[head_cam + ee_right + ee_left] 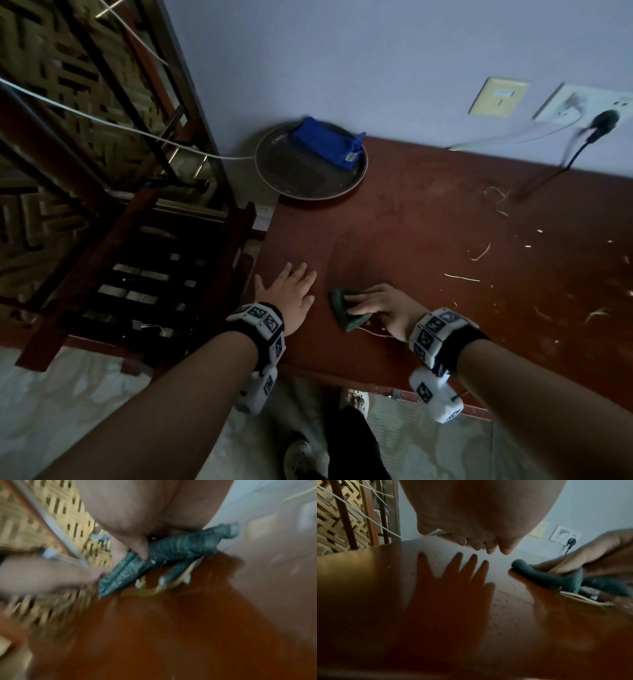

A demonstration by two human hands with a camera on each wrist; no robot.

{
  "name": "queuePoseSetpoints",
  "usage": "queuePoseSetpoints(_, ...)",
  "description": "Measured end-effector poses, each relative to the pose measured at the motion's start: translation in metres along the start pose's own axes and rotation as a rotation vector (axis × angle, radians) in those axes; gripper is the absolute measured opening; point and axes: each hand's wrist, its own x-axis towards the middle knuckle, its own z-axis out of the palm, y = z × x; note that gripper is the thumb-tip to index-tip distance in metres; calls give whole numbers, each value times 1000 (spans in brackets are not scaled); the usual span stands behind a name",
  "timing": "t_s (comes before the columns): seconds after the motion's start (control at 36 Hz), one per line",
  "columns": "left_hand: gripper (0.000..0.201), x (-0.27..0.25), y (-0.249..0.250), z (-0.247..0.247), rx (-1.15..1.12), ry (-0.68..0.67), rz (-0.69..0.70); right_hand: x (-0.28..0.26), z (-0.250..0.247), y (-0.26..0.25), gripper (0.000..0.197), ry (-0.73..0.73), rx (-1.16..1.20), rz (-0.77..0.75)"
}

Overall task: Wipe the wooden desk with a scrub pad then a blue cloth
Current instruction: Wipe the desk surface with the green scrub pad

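The reddish-brown wooden desk [428, 222] fills the right of the head view. My right hand [376, 305] grips a folded dark green scrub pad [337, 299] and presses it on the desk near the front edge. The right wrist view is blurred, with my right hand [137, 513] over the scrub pad [180, 550] and pale scraps beside it. My left hand [294, 287] lies flat with straight fingers on the desk by its left edge, just left of the pad. A folded blue cloth [325, 142] lies on a round dark tray [298, 185] at the back left corner.
Straw-like scraps [479, 253] are scattered over the right half of the desk. A wall socket with a black plug [603, 120] and its cable sits at the back right. A dark wooden rack [137, 274] stands left of the desk, with a white cable [102, 116] above.
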Motion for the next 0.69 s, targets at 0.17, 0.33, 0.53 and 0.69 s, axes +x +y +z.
queuePoseSetpoints(0.17,53,-2,-2,5,8,-8,-19,-11,-23,43,72,420,264,237)
queuePoseSetpoints(0.33,53,-4,1,9,-27,18,-38,-3,-17,67,63,394,90,516)
queuePoseSetpoints(0.53,53,-6,1,14,-52,51,-78,22,5,27,62,173,-59,690)
queuePoseSetpoints(0.69,54,-15,3,17,-104,94,-118,34,21,-12,60,138,-45,569)
